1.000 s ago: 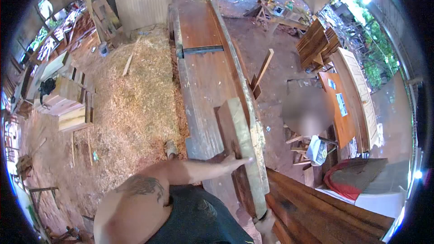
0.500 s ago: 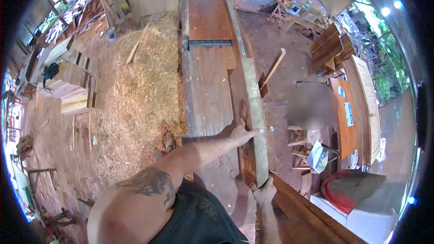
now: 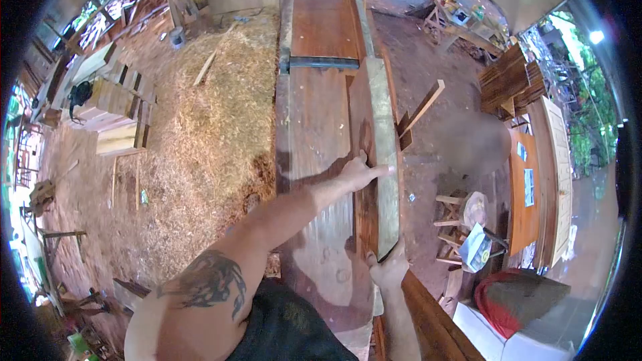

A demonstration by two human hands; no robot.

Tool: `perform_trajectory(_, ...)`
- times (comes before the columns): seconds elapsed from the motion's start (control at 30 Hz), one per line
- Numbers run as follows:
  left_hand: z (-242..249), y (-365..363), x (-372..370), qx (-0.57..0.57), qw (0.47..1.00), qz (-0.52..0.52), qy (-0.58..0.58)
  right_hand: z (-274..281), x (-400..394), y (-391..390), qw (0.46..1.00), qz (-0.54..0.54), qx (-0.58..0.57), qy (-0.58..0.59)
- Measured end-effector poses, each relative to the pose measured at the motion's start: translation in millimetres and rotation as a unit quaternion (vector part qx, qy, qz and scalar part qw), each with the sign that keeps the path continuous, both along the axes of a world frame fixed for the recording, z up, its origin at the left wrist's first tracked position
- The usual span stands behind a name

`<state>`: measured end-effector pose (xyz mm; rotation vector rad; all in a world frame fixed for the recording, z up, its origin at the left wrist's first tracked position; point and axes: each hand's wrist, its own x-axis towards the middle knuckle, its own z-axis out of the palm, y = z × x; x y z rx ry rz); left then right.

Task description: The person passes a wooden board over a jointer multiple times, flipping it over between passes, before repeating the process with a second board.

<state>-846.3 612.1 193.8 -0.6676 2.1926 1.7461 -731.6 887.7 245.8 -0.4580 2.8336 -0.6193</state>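
A long wooden board (image 3: 384,127) stands on edge along the right side of a long, flat machine bed (image 3: 314,120), its pale narrow edge facing up. My left hand (image 3: 361,172) is on the board's left face, with the thumb laid over the top edge. At the near end, my right hand (image 3: 390,269) is wrapped round the board's end, its thumb on the left side. A dark crosswise bar (image 3: 324,63) spans a gap in the bed, and the board's far end reaches level with it.
Wood shavings (image 3: 221,113) cover the ground at left, near stacked timber (image 3: 120,110). A wooden stick (image 3: 422,108) juts out right of the bed. Farther right are a blurred person (image 3: 473,144), an orange-brown panel (image 3: 523,190) and a white box (image 3: 481,334) under a red-edged cover.
The board has slid forward along the bed, its far end now level with the crosswise bar. Both hands have moved forward with it, and the view has shifted slightly.
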Motion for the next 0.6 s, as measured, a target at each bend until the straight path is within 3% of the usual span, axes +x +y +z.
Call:
perform_trajectory(0.07,48,-26,-7,0.01,0.999,-0.025,-0.04,2,-17,-19,1.0,0.007,-0.02,0.02)
perform_trajectory(0.17,-4,-41,-46,0.003,1.0,0.008,-0.004,-2,-46,-42,0.996,0.048,-0.042,0.068)
perform_trajectory(0.27,-9,-67,-76,-0.011,0.999,0.031,0.016,6,-75,-73,1.0,0.015,-0.003,-0.008)
perform_trajectory(0.6,-1,-134,-138,0.004,1.0,-0.003,0.006,-2,-138,-131,0.999,0.027,-0.013,0.036)
